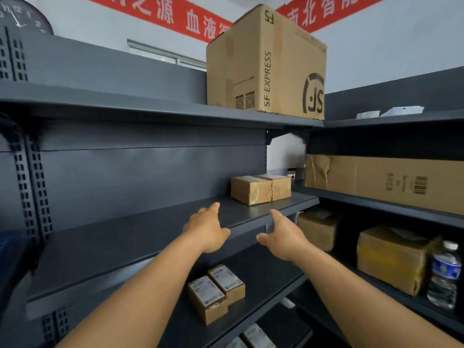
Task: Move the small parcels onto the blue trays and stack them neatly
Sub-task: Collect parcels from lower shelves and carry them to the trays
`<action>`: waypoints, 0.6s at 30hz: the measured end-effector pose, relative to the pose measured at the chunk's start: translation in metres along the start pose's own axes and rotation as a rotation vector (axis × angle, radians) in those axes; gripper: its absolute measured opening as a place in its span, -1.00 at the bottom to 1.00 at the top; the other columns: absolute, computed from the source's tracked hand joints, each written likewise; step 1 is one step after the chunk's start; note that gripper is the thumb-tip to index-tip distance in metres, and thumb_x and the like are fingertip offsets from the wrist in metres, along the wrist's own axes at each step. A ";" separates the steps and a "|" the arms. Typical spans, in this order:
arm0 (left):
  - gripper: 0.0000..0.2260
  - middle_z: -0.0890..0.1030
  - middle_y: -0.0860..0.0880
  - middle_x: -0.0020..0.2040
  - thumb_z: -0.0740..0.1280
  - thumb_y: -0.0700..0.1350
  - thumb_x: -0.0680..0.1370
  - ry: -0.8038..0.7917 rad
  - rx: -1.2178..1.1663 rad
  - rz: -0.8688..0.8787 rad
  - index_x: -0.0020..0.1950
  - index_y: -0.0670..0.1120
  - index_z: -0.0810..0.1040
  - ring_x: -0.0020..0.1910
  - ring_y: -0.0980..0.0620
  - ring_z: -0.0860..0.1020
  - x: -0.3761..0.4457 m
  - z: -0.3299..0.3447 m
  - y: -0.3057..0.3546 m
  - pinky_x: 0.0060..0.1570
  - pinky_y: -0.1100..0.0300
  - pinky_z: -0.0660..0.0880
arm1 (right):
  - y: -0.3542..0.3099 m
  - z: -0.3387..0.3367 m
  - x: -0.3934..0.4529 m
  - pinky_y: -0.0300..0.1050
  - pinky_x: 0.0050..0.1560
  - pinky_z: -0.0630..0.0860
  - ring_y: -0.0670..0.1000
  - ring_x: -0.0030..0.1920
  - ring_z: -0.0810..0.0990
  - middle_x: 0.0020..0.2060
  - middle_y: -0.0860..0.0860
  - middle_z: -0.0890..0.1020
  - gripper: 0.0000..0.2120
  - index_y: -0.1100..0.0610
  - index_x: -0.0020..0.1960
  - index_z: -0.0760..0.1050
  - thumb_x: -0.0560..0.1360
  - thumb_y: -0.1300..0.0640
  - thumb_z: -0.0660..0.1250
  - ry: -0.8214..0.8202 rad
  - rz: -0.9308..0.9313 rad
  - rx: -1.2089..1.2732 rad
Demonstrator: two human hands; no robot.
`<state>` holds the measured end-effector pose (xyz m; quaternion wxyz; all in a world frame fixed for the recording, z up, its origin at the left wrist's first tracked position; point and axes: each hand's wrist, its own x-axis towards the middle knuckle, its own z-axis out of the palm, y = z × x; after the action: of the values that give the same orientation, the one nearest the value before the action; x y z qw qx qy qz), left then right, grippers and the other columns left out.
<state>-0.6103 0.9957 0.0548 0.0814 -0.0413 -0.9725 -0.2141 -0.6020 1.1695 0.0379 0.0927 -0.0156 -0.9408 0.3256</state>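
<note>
Two small brown taped parcels [259, 189] sit side by side at the back right of a dark grey middle shelf [140, 229]. My left hand [207, 228] and my right hand [282, 234] reach out over the shelf's front edge, a little short of the parcels, palms facing each other, fingers apart and empty. On the shelf below lie two small labelled parcels [216, 292], touching each other. The tops of more small parcels [253, 339] show at the bottom edge. No blue tray is in view.
A large SF Express carton [266, 64] stands on the top shelf. The right-hand rack holds a long flat carton [386, 183], two brown boxes [391, 257] and a water bottle [443, 275]. White items [401, 111] lie on its top shelf.
</note>
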 end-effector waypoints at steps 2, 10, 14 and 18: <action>-0.32 0.11 -0.06 0.56 0.26 0.04 0.57 -0.003 -0.030 0.018 0.57 0.04 -0.05 0.49 -0.11 0.20 0.026 0.004 0.007 0.42 0.00 0.25 | 0.007 -0.002 0.023 -0.04 0.23 0.44 0.10 0.35 0.39 0.42 0.06 0.34 -0.27 0.05 0.55 -0.01 0.52 0.00 0.32 0.031 0.015 -0.004; -0.35 0.18 -0.07 0.54 0.20 0.11 0.58 -0.019 -0.128 0.063 0.57 0.02 -0.04 0.47 -0.10 0.25 0.123 0.022 0.030 0.38 0.06 0.27 | 0.026 -0.016 0.104 -0.07 0.30 0.34 0.11 0.41 0.33 0.47 0.06 0.28 -0.30 0.05 0.54 0.03 0.53 -0.03 0.30 0.136 0.048 0.048; -0.36 0.20 -0.08 0.54 0.14 0.14 0.60 -0.031 -0.191 0.024 0.58 -0.01 -0.06 0.46 -0.10 0.28 0.156 0.033 0.036 0.34 0.08 0.29 | 0.037 -0.019 0.144 -0.06 0.28 0.36 0.12 0.40 0.35 0.45 0.08 0.31 -0.31 0.07 0.54 0.03 0.54 -0.08 0.26 0.162 0.101 0.080; -0.36 0.20 -0.08 0.54 0.08 0.17 0.61 -0.030 -0.275 -0.041 0.58 -0.04 -0.09 0.47 -0.10 0.27 0.185 0.043 0.039 0.34 0.07 0.29 | 0.048 -0.024 0.185 -0.02 0.30 0.35 0.14 0.39 0.37 0.44 0.08 0.33 -0.31 0.11 0.54 0.02 0.54 -0.12 0.22 0.161 0.141 0.151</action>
<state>-0.7935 1.0573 0.0646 0.0560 -0.0353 -0.9358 -0.3462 -0.7805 1.2384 0.0571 0.1457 -0.1009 -0.8996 0.3991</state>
